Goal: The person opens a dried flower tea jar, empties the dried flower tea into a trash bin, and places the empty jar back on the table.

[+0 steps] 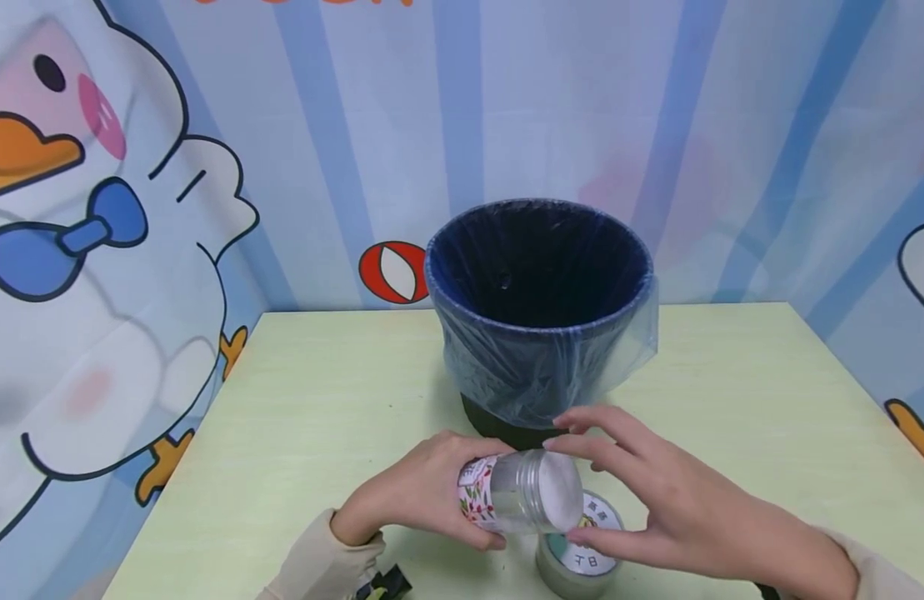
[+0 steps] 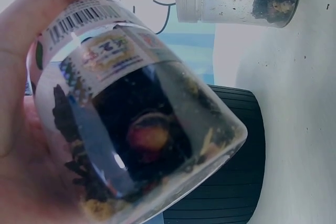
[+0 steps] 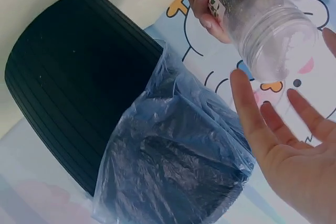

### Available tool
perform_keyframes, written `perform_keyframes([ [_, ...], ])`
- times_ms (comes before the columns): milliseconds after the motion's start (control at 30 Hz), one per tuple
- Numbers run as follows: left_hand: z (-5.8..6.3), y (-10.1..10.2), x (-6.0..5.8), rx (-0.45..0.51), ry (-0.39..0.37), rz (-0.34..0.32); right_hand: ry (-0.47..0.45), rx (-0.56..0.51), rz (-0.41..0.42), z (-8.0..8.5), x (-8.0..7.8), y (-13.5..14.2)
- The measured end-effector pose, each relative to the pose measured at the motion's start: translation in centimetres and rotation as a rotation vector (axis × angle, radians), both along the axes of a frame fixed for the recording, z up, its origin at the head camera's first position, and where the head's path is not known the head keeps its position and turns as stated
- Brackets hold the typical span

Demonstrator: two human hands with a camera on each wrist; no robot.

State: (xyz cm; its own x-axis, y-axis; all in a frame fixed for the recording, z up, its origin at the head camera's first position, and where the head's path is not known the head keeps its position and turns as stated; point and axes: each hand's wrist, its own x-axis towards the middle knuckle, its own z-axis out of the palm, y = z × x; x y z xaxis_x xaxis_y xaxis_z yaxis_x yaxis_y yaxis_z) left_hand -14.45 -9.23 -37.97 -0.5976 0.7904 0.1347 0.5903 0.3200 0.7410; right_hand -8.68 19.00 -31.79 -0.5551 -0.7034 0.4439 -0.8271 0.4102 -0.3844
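Observation:
My left hand (image 1: 432,492) grips a clear jar (image 1: 516,493) with a floral paper label, tilted so its whitish lid end faces right. Dark dried leaves and a small reddish-yellow dried bud show through the jar wall (image 2: 152,135) in the left wrist view. Beside the lid end is my right hand (image 1: 656,500), its fingers spread and loosely bent. The right wrist view shows a gap between those fingers (image 3: 247,98) and the lid. Beneath them stands a second jar (image 1: 581,575) with a printed round top, partly hidden; dried pieces lie in its bottom.
Just behind the hands stands a dark ribbed bin (image 1: 499,425), lined with a translucent blue bag (image 1: 536,375). A pale table (image 1: 342,367) carries everything. A small black object (image 1: 390,583) lies near the left sleeve. Cartoon-printed cloth (image 1: 357,125) hangs behind.

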Motion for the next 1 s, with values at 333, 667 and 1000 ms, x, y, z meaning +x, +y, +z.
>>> perform_keyframes([
  [333,-0.1,0.2,0.0,-0.003,0.013,0.013,-0.269,-0.193,-0.212,-0.7,0.5,-1.0],
  [667,-0.2,0.2,-0.1,-0.005,0.024,0.025,-0.351,-0.179,-0.24,-0.7,1.0,-1.6],
  [1000,-0.5,0.2,-0.1,-0.009,0.024,0.039,-0.363,-0.145,-0.238,-0.7,0.9,-1.8],
])
